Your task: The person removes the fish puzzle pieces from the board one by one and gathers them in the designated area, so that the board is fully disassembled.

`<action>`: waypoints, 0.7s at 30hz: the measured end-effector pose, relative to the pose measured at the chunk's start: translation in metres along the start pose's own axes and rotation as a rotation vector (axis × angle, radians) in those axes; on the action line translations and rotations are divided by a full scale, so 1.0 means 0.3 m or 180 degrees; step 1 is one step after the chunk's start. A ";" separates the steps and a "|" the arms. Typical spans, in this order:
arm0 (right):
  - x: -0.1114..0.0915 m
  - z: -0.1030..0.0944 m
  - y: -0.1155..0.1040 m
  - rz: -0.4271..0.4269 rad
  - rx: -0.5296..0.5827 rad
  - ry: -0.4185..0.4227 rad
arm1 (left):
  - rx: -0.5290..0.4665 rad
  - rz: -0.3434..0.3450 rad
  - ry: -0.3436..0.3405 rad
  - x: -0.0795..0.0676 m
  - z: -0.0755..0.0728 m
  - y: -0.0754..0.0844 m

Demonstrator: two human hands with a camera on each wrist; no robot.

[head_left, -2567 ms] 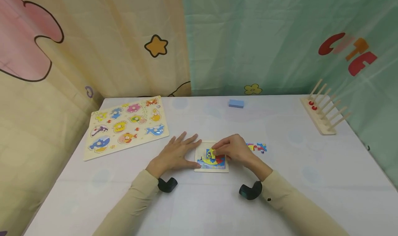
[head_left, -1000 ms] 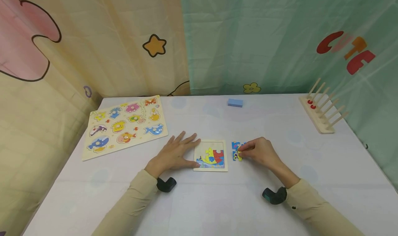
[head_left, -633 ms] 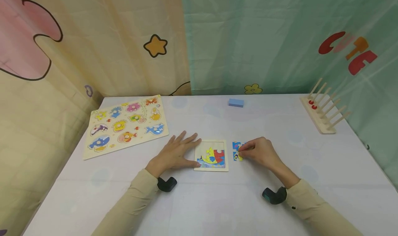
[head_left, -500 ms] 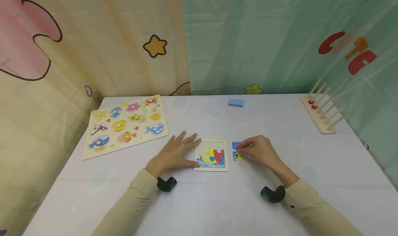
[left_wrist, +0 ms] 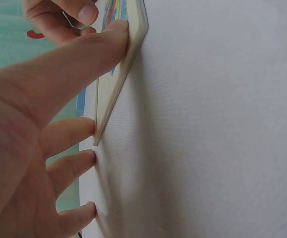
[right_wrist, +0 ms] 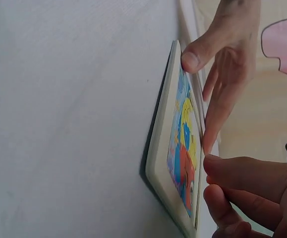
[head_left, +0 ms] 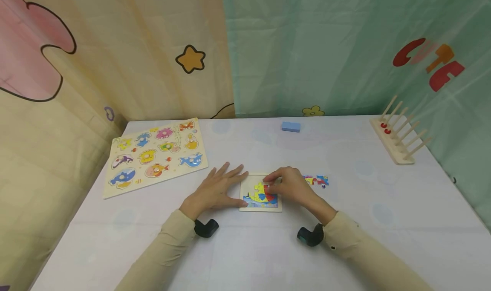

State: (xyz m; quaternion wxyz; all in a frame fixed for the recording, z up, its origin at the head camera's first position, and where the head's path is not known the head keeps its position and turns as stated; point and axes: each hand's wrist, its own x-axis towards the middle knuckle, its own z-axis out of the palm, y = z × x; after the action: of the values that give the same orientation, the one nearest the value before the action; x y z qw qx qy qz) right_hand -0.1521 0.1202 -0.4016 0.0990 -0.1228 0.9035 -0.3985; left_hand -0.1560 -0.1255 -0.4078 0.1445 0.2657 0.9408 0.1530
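Note:
A small square jigsaw board [head_left: 261,210] with a pale wooden rim lies in front of me, its lower part filled with blue, yellow and red pieces. My left hand [head_left: 217,189] spreads its fingers at the board's left side; the thumb rests on the rim and the index fingertip touches the upper left corner. Over the board's right half, my right hand [head_left: 293,186] pinches a thin jigsaw piece, almost wholly hidden by the fingers; an edge shows in the left wrist view. Several loose jigsaw pieces [head_left: 322,180] lie right of the board, partly behind the right hand.
A large peg puzzle board [head_left: 153,157] with animal shapes lies at the back left. Near the rear edge sits a blue block [head_left: 291,127]. A wooden peg stand [head_left: 395,146] with red beads is at the far right. Curtains hang behind the table.
My right hand has moved left from the loose pieces to above the jigsaw board, having picked up a piece there. The left hand has stayed in place.

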 end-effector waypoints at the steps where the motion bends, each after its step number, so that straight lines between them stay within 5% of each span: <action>1: 0.005 0.007 -0.005 -0.0012 -0.0018 -0.0012 | -0.0002 0.0002 0.0006 0.000 0.000 0.000; 10: 0.024 0.033 -0.023 0.0178 -0.0151 -0.0212 | 0.0032 0.0017 0.0048 -0.001 -0.002 0.005; 21: 0.030 0.035 -0.026 0.0085 -0.0190 -0.0282 | 0.0012 0.0008 0.0049 -0.002 0.001 0.000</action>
State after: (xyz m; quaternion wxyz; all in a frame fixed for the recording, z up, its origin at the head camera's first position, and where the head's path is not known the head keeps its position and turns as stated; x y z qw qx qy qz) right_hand -0.1565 0.1052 -0.4036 0.1405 -0.1312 0.9113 -0.3641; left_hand -0.1555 -0.1258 -0.4082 0.1366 0.2660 0.9418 0.1534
